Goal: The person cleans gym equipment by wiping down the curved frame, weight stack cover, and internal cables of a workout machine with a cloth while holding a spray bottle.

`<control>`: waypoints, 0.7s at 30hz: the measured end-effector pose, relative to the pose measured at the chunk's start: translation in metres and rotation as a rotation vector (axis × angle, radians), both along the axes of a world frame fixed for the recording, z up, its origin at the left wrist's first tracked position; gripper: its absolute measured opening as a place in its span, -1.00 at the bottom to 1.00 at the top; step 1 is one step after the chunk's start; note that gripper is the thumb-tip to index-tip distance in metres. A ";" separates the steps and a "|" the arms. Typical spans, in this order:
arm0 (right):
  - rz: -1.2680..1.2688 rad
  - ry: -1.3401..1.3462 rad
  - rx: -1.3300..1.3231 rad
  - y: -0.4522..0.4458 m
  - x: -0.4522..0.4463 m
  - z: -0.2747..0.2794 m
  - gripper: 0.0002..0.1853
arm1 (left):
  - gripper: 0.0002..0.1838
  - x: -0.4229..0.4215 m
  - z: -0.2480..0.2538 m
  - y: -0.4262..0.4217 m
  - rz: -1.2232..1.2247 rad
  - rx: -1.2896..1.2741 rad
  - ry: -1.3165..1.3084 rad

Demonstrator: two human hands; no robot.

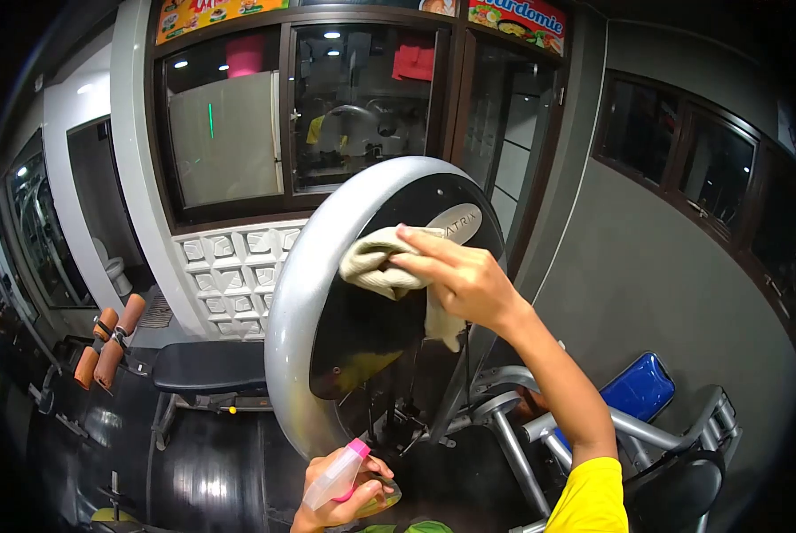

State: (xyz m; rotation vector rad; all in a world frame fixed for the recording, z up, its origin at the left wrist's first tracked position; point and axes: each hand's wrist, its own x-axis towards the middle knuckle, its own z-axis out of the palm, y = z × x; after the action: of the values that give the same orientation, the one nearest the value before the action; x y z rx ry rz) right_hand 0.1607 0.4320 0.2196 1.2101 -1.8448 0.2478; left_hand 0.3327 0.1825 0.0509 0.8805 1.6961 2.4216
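Note:
My right hand (456,275) presses a folded cream cloth (385,265) against the black side panel (362,333) of an exercise machine. One end of the cloth hangs down below my palm. Just right of the cloth is an oval badge (456,222), partly covered by my fingers. A rounded silver rim (291,311) frames the panel. Lower down, my left hand (345,493) is wrapped round a spray bottle (338,480) with a clear head and pink nozzle, held near the machine's base. Much of the bottle's body is hidden.
A black padded bench (207,366) stands left of the machine, near orange foam rollers (107,355). To the right are a blue pad (638,386) and silver tubular frames (505,444). Behind are a window (362,107) and a white patterned block wall (238,280).

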 end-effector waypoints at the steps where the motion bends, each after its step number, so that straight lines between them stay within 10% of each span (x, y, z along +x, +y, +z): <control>1: -0.055 -0.043 -0.173 0.000 0.000 -0.006 -0.50 | -0.76 -0.001 0.000 0.001 -0.024 0.008 0.015; 4: -0.198 -0.082 -0.576 -0.027 0.009 -0.013 -0.65 | -0.76 -0.003 0.000 0.006 -0.063 0.032 0.017; 9: -0.309 -0.372 0.080 -0.039 0.052 -0.007 0.10 | -0.76 -0.004 -0.001 0.003 -0.074 -0.004 0.037; 12: -0.332 -0.483 0.328 -0.020 0.053 0.021 0.19 | -0.76 -0.002 -0.003 -0.001 -0.058 0.028 -0.023; 17: -0.324 -0.028 0.205 -0.009 0.025 0.023 -0.38 | -0.76 -0.005 -0.011 -0.004 -0.014 -0.008 -0.022; 21: -0.131 -0.016 0.001 -0.017 0.010 0.008 -0.44 | -0.76 -0.007 -0.008 -0.001 -0.049 0.034 -0.027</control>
State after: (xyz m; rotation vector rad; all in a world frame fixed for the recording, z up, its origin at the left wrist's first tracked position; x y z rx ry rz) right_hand 0.1706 0.4151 0.2276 1.0856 -1.9295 0.1832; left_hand 0.3257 0.1810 0.0434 0.8788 1.6094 2.4260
